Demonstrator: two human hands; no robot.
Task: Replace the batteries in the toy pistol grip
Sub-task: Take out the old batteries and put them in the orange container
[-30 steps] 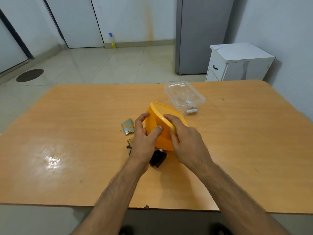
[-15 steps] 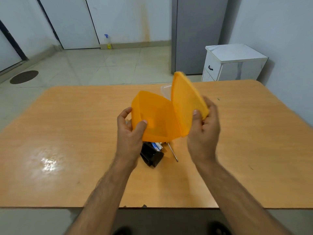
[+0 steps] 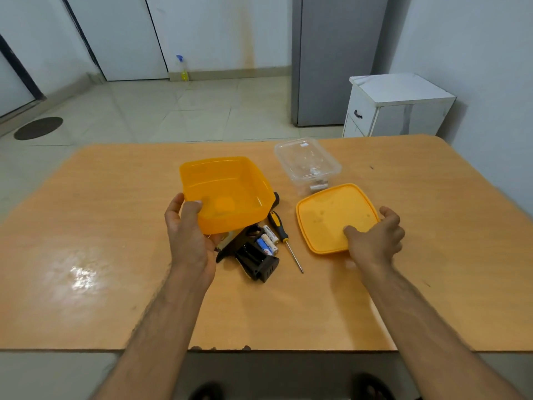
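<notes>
The left hand (image 3: 189, 235) grips the near left corner of an empty orange box (image 3: 225, 192), held tilted above the wooden worktop (image 3: 86, 215). Just below and to its right lies the black pistol grip (image 3: 252, 259), its length slanting toward the near right, with loose batteries (image 3: 268, 241) touching its far side. The left hand is the nearer of the two. Right of these lies a screwdriver (image 3: 284, 241). Further right, the right hand (image 3: 373, 241) holds the orange lid (image 3: 331, 215) by its near edge, thumb on top.
</notes>
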